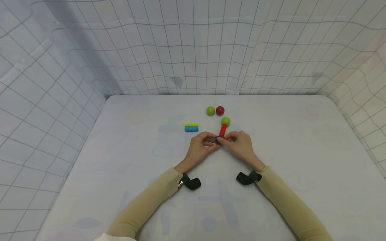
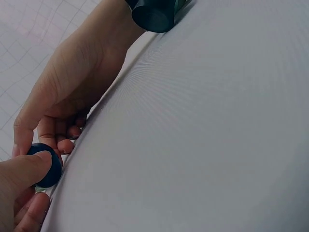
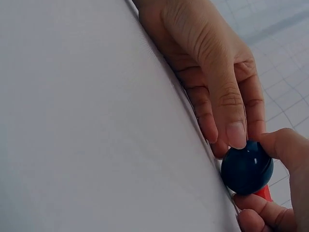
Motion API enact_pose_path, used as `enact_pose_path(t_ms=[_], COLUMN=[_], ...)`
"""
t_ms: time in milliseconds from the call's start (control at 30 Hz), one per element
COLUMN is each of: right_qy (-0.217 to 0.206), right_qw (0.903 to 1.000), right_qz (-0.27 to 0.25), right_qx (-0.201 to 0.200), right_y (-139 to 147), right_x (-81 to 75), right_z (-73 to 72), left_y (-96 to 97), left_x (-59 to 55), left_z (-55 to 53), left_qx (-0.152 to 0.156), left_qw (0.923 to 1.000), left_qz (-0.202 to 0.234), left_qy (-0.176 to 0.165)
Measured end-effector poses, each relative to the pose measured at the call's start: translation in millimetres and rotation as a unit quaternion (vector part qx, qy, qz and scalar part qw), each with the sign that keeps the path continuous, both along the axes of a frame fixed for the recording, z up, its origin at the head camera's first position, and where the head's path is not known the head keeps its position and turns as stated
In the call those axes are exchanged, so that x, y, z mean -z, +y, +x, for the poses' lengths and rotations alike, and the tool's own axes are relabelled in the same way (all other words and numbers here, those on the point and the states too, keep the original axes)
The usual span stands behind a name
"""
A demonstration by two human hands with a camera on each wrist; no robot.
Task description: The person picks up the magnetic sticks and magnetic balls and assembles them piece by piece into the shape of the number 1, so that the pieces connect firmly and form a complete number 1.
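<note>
A dark blue ball (image 3: 245, 170) sits between both hands, just over the table. My left hand (image 1: 199, 146) holds it from the left by thumb and fingertips; my right hand (image 1: 242, 146) pinches its other side. Both thumbs touch it in the right wrist view. A red stick (image 1: 222, 130) runs from the blue ball away from me, its far end at a lime green ball (image 1: 226, 121). Part of the blue ball is covered by fingers. The left wrist view shows the ball (image 2: 54, 170) under a thumb.
Beyond the hands lie another green ball (image 1: 210, 110) and a dark red ball (image 1: 220, 110) side by side. Left of them, a yellow-green stick (image 1: 191, 124) lies against a blue stick (image 1: 191, 129). Grid-patterned cloth (image 1: 187, 50) hangs behind the white table (image 1: 289, 140).
</note>
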State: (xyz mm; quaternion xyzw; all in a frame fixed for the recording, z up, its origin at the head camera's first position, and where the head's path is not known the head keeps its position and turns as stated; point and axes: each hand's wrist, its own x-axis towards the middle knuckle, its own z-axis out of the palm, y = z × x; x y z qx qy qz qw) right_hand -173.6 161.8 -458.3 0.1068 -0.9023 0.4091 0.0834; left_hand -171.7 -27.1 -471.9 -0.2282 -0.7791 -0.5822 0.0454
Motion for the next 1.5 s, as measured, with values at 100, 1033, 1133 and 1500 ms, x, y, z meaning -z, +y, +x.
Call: enact_pose_path(t_ms=[100, 1033, 1133, 1500], right_qy=[-0.007, -0.02, -0.025, -0.031], right_qw=[0.9999, 0.9997, 0.9996, 0.9995], right_qz=[-0.006, 0.011, 0.011, 0.007], right_qx=[0.006, 0.007, 0.005, 0.005], right_y=[1.7, 16.6, 16.6, 18.9], right_x=[-0.3, 9.7, 9.8, 8.2], right_z=[-2.0, -28.8, -30.9, -31.8], left_y=[-0.2, -32.7, -46.0, -69.3], left_x=[-0.2, -14.5, -16.7, -14.4], left_z=[0.1, -13.9, -20.5, -32.6], left_qx=[-0.002, -0.125, -0.147, -0.134], left_qw=[1.0, 0.9665, 0.9508, 0.9477], left_qz=[-0.005, -0.134, -0.163, -0.204], left_qy=[-0.001, 0.18, 0.219, 0.206])
